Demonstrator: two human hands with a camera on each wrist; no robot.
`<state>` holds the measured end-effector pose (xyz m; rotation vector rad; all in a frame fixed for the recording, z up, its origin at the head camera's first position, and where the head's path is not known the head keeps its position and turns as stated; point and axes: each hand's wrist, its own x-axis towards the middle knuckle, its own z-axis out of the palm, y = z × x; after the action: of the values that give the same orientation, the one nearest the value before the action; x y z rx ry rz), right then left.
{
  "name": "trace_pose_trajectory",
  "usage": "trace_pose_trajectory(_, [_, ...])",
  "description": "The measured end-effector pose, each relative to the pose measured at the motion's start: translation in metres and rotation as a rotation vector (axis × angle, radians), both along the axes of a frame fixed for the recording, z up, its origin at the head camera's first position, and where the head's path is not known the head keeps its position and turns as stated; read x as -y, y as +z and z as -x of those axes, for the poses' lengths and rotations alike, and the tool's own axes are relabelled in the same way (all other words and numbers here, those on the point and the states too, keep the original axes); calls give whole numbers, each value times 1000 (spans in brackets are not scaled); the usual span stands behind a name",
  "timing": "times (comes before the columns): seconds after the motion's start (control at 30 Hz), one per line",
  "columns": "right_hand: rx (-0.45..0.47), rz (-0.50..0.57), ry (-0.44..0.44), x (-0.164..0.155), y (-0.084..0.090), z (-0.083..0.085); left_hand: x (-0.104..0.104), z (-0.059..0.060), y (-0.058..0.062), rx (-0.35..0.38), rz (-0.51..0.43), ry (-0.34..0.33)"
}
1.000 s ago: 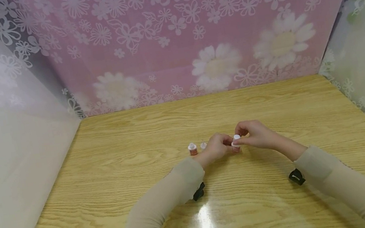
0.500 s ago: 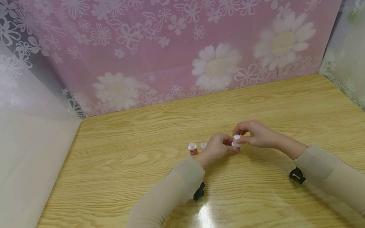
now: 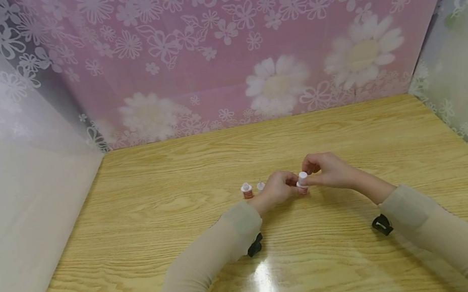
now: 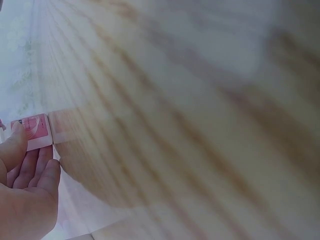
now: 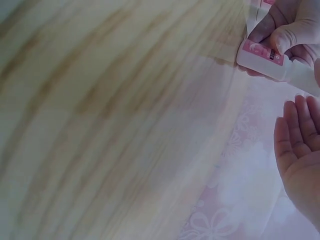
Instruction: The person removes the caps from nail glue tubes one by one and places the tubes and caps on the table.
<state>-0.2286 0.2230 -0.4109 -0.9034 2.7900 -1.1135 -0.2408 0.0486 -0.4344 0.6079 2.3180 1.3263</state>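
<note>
A small white bottle [image 3: 303,190] with a pinkish-red label stands upright on the table, and my left hand [image 3: 276,189] grips it low down. In the right wrist view my left thumb presses the label of that bottle [image 5: 262,57]. At its top is a tall white cap [image 3: 302,176], which my right hand [image 3: 330,172] pinches between thumb and forefinger. The other right fingers [image 5: 295,130] are fairly straight in the right wrist view; the thumb is mostly out of frame there. The left wrist view catches my left hand [image 4: 32,185] at the bottle's label.
A second red-labelled bottle [image 3: 247,193] with a white nozzle stands left of my hands. Beside it lies a small white piece [image 3: 261,186] with a thin upright stem. The wood-grain table [image 3: 173,171] meets a pink floral back panel [image 3: 203,69] and pale side panels.
The white cap looked tilted half a second ago and now stands straighter, slightly higher. My right hand has shifted a little with it. My left hand and the bottle have stayed put.
</note>
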Motion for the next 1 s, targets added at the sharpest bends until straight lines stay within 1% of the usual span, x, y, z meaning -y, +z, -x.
trace_pose_trajectory(0.1, [8,2,9,0,0,-1,0,0,0,1,-1,-1])
trace_pose_trajectory(0.3, [2,10,63,-1,1,-2,1,0,-1,6,-9,-5])
trace_pose_trajectory(0.43, [-27,21,111,-3,-1,0,1,0,-1,0,-15,-6])
trace_pose_trajectory(0.57, [-25,37,143,-3,0,1,1,1,-1,-5,-5,-3])
trace_pose_trajectory(0.63, [-8,36,123,-2,2,0,1,2,-2,-11,8,-2])
trace_pose_trajectory(0.83, [-9,-3,1,1,1,0,0,3,-2,-5,15,3])
trace_pose_trajectory(0.9, [-9,-13,-8,2,0,0,0,3,-3,6,6,5])
trace_pose_trajectory(1.0, [-6,-18,3,2,0,0,0,3,-4,15,-2,7])
